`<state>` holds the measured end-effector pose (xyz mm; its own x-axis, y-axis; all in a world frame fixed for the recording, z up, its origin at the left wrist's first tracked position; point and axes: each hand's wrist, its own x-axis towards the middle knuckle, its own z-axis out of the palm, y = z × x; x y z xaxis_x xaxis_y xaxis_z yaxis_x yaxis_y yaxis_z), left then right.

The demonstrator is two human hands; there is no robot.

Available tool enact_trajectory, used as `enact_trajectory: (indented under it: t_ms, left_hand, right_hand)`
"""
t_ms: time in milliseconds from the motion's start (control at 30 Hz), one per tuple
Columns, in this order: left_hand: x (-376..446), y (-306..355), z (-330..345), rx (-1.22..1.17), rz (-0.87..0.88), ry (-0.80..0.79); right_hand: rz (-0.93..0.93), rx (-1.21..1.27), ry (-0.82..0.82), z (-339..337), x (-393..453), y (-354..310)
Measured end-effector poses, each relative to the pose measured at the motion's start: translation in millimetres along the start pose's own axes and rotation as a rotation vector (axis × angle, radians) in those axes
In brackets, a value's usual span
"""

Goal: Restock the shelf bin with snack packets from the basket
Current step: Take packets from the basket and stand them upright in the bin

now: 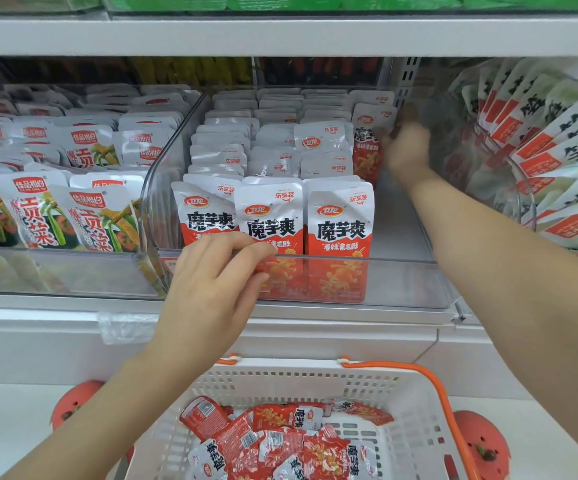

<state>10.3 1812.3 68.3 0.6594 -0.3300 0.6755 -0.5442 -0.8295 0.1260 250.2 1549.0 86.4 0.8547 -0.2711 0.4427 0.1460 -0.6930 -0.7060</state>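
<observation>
Reached deep with right hand, fingers on an upright snack packet at the back right of the shelf bin, beside the empty right-hand lane. Left hand loosely curled on the front lip, holding nothing, nearer the basket below.

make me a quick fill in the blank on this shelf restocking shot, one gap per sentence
1. The right hand reaches to the back of the clear bin, at its ____ side.
2. The left hand rests on the bin's ____ edge.
3. Loose snack packets lie in a white basket with ____ handles.

Missing words: right; front; orange
</observation>
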Motion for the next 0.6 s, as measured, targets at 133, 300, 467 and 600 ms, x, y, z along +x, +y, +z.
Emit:
enact_trajectory:
  t_ms: [133,300,467,600]
  left_hand:
    - [0,1,0,-0.003,-0.007,0.002]
    - [0,1,0,0.003,-0.006,0.004]
    - [0,0,-1,0.008,0.001,-0.006]
    - [-1,0,-1,0.004,-0.006,-0.009]
  right_hand:
    - [-0.007,-0.018,-0.006,-1,-1,1]
    - [-0.066,0.032,0.066,-4,1,-1]
    - [-0.177,0.127,0.225,-10,2,-9]
    - [-0.161,0.027,0.181,-6,-1,-8]
